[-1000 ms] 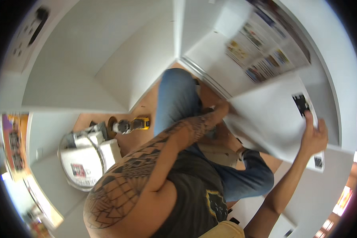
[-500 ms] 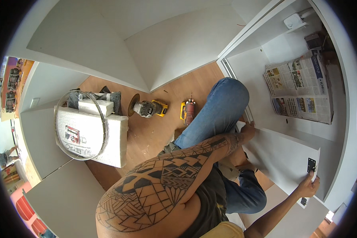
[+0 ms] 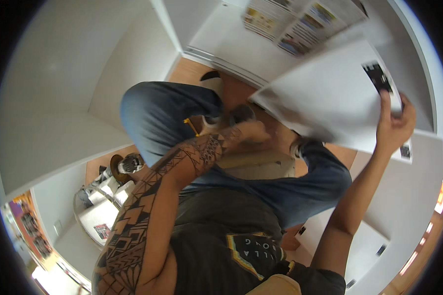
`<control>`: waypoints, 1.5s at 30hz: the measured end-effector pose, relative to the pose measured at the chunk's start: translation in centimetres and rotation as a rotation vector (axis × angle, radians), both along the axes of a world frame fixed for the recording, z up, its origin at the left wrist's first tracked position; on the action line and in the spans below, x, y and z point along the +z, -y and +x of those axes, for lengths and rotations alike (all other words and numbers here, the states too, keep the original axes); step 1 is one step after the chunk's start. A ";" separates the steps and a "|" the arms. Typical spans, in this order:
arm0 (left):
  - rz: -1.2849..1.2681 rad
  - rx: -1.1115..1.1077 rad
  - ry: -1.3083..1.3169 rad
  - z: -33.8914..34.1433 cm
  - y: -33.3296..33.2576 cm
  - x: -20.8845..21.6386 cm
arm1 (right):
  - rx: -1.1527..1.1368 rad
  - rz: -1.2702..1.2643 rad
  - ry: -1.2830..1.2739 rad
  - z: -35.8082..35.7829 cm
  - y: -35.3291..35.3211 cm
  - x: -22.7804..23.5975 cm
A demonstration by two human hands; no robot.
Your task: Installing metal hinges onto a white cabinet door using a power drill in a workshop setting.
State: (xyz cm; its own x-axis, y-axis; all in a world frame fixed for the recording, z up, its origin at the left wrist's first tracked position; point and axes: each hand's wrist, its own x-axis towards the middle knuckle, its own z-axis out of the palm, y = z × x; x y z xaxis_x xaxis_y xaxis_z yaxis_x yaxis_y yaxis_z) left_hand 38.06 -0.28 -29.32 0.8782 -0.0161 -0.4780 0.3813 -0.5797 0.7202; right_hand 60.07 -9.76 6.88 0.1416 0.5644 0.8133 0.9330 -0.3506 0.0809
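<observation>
My right hand (image 3: 397, 120) is closed on the right edge of a white panel (image 3: 325, 101), its thumb lying just below a black patch (image 3: 376, 76) on the face. The panel tilts in front of the open white cabinet. Lower and to the left, my left hand (image 3: 255, 132) hangs between my knees, apart from the panel, near my shoe. Its fingers are smeared by motion, so I cannot make out whether it holds anything.
Folded newspaper (image 3: 305, 24) lies inside the cabinet, behind its metal track (image 3: 226, 66). On the left floor are an angle grinder (image 3: 129, 163) and a white wrapped package (image 3: 96, 216). Another pale panel (image 3: 352, 241) lies at the lower right. A beige box-like seat (image 3: 261, 166) is under me.
My view and body have turned to the right. My left hand has let go of the panel's near-left corner and moved away. My right hand keeps its grip, and the panel has swung up.
</observation>
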 end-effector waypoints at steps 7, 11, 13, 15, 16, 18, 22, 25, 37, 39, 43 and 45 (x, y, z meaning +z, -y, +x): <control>0.437 0.300 -0.066 -1.3 -9.5 -5.4 | -0.290 0.038 -0.188 5.2 4.8 -1.8; 0.187 0.425 0.080 -2.2 -7.2 -8.9 | -0.216 0.119 -0.080 7.1 5.4 -3.6; 0.075 0.527 0.070 -6.6 -6.1 -11.7 | -0.203 0.155 -0.088 6.8 3.8 -3.4; -0.059 0.302 -0.127 -1.4 3.5 -7.9 | -0.245 0.067 0.025 8.7 7.1 -4.7; 0.127 -0.099 -0.337 3.2 7.3 1.2 | -0.329 0.016 0.044 9.4 9.9 -5.1; 0.211 -0.196 -0.344 -3.8 6.9 -8.3 | -0.110 0.208 -0.041 6.5 5.0 -3.9; 0.264 -0.355 -0.467 -4.4 4.3 -9.9 | 0.006 0.373 -0.030 6.7 3.3 -5.2; 0.179 -0.522 -0.601 -0.1 3.6 -6.2 | -0.186 0.170 -0.063 5.9 5.6 -4.8; 0.957 0.061 0.265 1.9 0.5 -12.6 | -0.224 0.181 -0.181 3.5 5.9 -3.2; 0.816 0.019 0.129 0.5 0.7 -12.6 | -0.206 0.172 -0.240 3.3 5.4 -3.6; 0.686 0.310 0.077 0.8 1.2 -7.3 | -0.223 0.126 -0.248 3.4 4.8 -3.9; 0.638 0.344 0.091 2.9 2.2 -6.1 | -0.277 0.100 -0.202 3.6 6.6 -3.0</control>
State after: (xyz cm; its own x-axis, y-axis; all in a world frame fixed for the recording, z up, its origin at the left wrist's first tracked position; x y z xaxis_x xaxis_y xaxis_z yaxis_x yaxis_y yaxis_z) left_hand 40.96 -2.46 -35.43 0.8201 0.5253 -0.2269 0.5722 -0.7552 0.3196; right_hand 63.63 -16.41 3.85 0.4414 0.4008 0.8028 0.7951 -0.5894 -0.1429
